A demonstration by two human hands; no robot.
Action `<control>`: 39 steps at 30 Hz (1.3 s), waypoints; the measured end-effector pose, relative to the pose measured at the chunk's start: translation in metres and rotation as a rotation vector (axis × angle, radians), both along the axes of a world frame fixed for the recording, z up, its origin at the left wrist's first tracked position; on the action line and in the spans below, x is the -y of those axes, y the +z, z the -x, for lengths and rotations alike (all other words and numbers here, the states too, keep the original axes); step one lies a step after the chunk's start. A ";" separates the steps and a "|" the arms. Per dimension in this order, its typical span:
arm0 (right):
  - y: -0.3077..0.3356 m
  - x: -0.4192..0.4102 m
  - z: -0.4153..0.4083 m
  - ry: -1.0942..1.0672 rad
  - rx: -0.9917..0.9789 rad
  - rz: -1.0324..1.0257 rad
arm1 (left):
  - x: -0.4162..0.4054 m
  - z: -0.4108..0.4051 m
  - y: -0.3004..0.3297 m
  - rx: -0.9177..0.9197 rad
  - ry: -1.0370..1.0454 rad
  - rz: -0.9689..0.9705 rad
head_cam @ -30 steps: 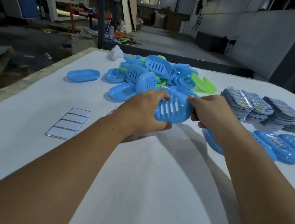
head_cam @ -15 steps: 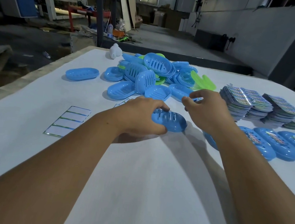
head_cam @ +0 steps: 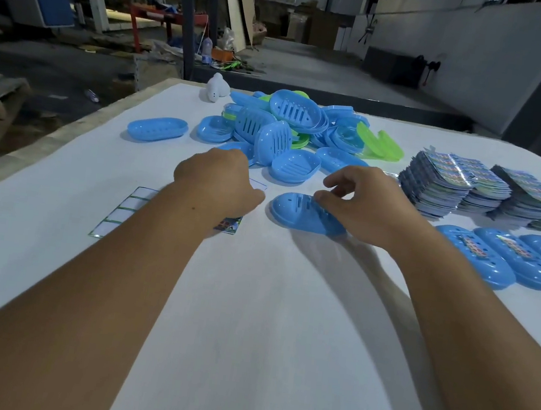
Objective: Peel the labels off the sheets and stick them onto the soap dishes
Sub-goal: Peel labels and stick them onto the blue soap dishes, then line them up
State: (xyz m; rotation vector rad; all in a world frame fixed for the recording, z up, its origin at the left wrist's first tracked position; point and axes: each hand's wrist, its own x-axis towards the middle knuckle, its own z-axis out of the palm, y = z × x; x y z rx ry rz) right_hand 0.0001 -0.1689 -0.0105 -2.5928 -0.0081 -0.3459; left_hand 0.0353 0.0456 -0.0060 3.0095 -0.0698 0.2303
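Note:
A blue soap dish [head_cam: 295,212] lies upside down on the white table [head_cam: 250,304], in front of me. My right hand [head_cam: 364,204] rests over its right end with loosely bent fingers, thumb touching the top. My left hand [head_cam: 219,181] is just left of the dish, knuckles up, covering a label sheet [head_cam: 229,225] whose printed corner and far edge stick out. Its fingers are hidden under the hand, so I cannot see whether they pinch the sheet.
A pile of blue and green soap dishes [head_cam: 289,122] lies beyond my hands, one blue dish [head_cam: 157,128] apart at left. Stacks of label sheets [head_cam: 452,183] and a row of labelled dishes [head_cam: 501,257] are at right. A stripped backing sheet [head_cam: 119,215] lies at left.
My left hand let go of the soap dish and moved left onto the label sheet. The dish now lies on the table, and my right hand came down onto its right end.

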 end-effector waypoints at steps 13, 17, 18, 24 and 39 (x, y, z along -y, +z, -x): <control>0.000 0.000 0.000 0.013 -0.017 0.005 | -0.009 -0.003 0.005 -0.078 0.009 0.201; -0.002 0.000 -0.001 0.015 -0.006 0.006 | -0.010 -0.003 0.010 -0.132 0.023 0.347; -0.002 0.001 -0.001 0.015 -0.004 0.004 | -0.011 -0.003 0.011 -0.152 0.029 0.385; -0.002 0.001 -0.001 0.008 0.003 -0.004 | -0.014 -0.007 0.009 -0.190 0.060 0.567; -0.003 -0.001 0.000 0.005 -0.005 -0.018 | -0.018 -0.016 0.000 0.250 0.103 0.286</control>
